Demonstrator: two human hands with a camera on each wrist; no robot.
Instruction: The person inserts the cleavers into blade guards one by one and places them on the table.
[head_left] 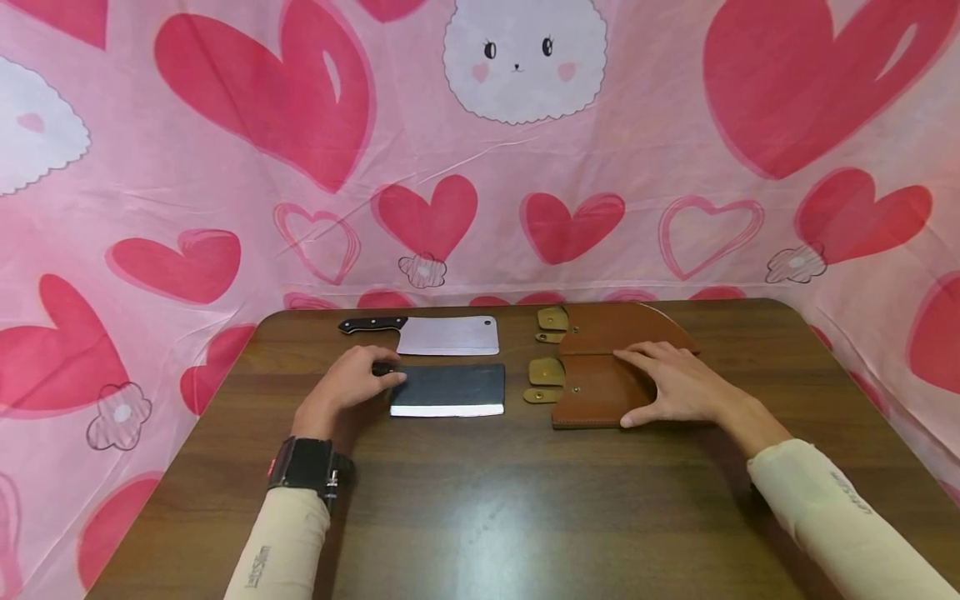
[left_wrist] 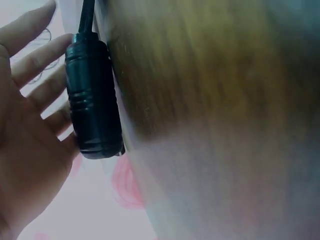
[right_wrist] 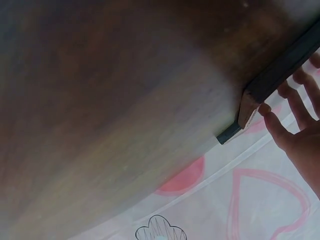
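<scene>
A dark-bladed cleaver (head_left: 448,385) with a bright edge lies flat on the table, its edge towards me. My left hand (head_left: 347,385) is at its handle end, fingers loosely spread. In the left wrist view the ribbed black handle (left_wrist: 92,95) stands in front of those extended fingers, which are not wrapped round it. On the right, my right hand (head_left: 675,387) spans the nearer brown leather sheath (head_left: 592,387), fingers on its top and thumb at its near edge. The right wrist view shows the fingers relaxed beside the sheath's dark edge (right_wrist: 285,65).
Behind the dark cleaver lies a silver cleaver (head_left: 450,336) with a riveted black handle. A second brown sheath (head_left: 615,327) lies behind the first; both have olive snap straps on their left. A pink heart-print cloth (head_left: 495,158) hangs behind the wooden table (head_left: 480,500).
</scene>
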